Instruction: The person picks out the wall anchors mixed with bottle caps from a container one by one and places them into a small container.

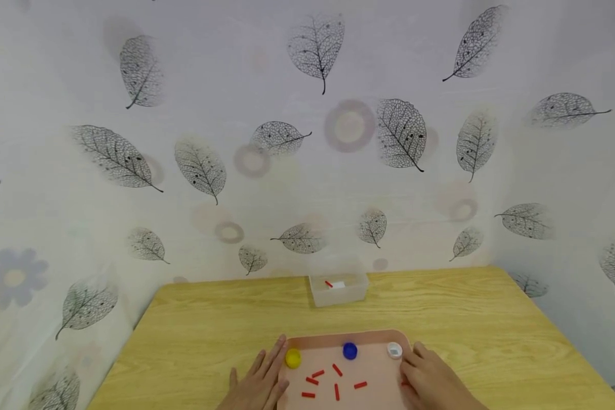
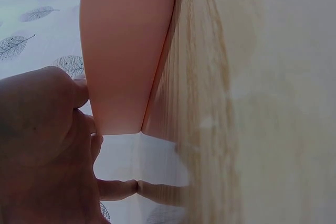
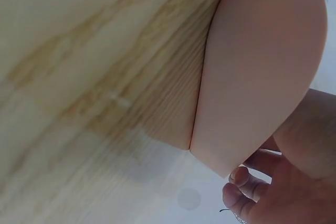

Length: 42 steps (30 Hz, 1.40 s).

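A pink tray [image 1: 338, 341] lies on the table. My left hand [image 1: 256, 380] rests along its left rim with fingers extended and spread; the left wrist view shows this hand [image 2: 47, 140] beside the tray wall [image 2: 126, 51]. Over the right rim sits my right hand [image 1: 433, 378], fingers bent. Near its fingertips a red stick [image 1: 405, 384] shows partly; whether it is pinched is hidden. In the right wrist view the curled fingers [image 3: 236, 196] are beyond the tray wall [image 3: 262, 66]. Several other red sticks [image 1: 336, 392] lie scattered between my hands.
Along the tray's far side stand a yellow cap [image 1: 293, 358], a blue cap [image 1: 350, 351] and a white cap [image 1: 394, 350]. A translucent box [image 1: 340, 295] with a red stick and something white inside stands behind the tray. Leaf-patterned cloth [image 1: 307, 188] hangs behind the wooden table [image 1: 210, 324].
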Tool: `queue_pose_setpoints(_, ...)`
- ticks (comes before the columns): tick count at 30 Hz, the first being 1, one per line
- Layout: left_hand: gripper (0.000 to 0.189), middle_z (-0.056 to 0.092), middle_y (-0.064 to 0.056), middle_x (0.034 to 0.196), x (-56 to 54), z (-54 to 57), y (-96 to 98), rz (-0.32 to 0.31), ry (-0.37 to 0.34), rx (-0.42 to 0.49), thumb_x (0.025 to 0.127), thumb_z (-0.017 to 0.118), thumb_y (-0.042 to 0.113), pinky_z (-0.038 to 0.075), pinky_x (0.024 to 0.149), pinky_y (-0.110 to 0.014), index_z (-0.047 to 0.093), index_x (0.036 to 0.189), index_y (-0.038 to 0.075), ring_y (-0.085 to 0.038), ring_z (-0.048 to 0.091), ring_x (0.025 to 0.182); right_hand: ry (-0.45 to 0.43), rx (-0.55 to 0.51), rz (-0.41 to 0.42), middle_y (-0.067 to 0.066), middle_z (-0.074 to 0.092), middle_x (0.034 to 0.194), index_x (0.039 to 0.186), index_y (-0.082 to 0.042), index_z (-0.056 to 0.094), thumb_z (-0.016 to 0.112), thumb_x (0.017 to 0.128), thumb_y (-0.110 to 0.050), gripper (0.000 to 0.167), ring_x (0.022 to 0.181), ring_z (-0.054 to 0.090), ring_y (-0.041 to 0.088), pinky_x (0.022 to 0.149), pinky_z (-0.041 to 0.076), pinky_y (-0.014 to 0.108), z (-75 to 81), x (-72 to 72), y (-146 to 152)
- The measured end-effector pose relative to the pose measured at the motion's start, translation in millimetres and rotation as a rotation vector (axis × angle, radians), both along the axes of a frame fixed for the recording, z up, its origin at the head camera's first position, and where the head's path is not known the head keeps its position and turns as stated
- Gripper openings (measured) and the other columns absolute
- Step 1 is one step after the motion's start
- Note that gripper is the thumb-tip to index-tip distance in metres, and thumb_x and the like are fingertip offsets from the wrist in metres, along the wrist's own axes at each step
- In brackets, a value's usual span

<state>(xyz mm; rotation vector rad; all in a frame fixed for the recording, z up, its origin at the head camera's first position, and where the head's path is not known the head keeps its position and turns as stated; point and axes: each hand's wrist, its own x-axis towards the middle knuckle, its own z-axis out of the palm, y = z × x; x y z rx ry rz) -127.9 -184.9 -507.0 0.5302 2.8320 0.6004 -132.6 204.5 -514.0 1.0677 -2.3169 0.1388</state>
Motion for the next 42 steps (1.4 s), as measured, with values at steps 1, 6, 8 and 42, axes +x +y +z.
queue_pose_setpoints(1, 0.067, 0.010, 0.013, 0.172, -0.1, -0.2, -0.1, 0.001, -0.001, -0.002, 0.107, 0.022, 0.064, 0.013, 0.089, -0.094, 0.011, 0.166, 0.036, -0.043, 0.038, 0.145, 0.005, -0.002, 0.000, -0.013, 0.048, 0.075, 0.072, -0.020, 0.059, 0.087, 0.061, -0.013, 0.031, 0.073, 0.029, 0.007, 0.059, 0.023, 0.016, -0.5, -0.1, 0)
queue_pose_setpoints(6, 0.066, 0.011, 0.013, 0.172, -1.1, -1.8, -0.2, 0.004, 0.000, -0.009, 0.107, 0.022, 0.064, 0.014, 0.088, -0.095, 0.011, 0.166, 0.037, -0.043, 0.038, 0.145, 0.008, -0.028, -0.010, -0.015, 0.044, 0.072, 0.070, -0.023, 0.055, 0.085, 0.060, -0.014, 0.032, 0.072, 0.028, 0.007, 0.059, 0.022, 0.016, -3.2, -0.5, 0)
queue_pose_setpoints(8, 0.067, 0.011, 0.013, 0.172, -1.3, -2.3, 0.0, 0.007, -0.003, -0.014, 0.107, 0.022, 0.065, 0.014, 0.088, -0.095, 0.012, 0.166, 0.037, -0.044, 0.038, 0.145, -0.008, -0.048, -0.010, -0.017, 0.042, 0.072, 0.071, -0.024, 0.055, 0.085, 0.060, -0.013, 0.034, 0.073, 0.028, 0.006, 0.059, 0.022, 0.016, -3.6, -0.4, 1)
queue_pose_setpoints(42, 0.066, 0.010, 0.013, 0.172, -0.7, -3.5, -0.1, 0.004, 0.004, -0.002, 0.107, 0.023, 0.065, 0.012, 0.088, -0.095, 0.012, 0.166, 0.037, -0.044, 0.038, 0.145, -0.242, -0.501, -0.057, -0.019, 0.056, 0.095, 0.092, -0.026, 0.059, 0.082, 0.073, 0.006, 0.044, 0.089, 0.051, 0.005, 0.074, 0.048, 0.026, 55.4, -16.7, -30)
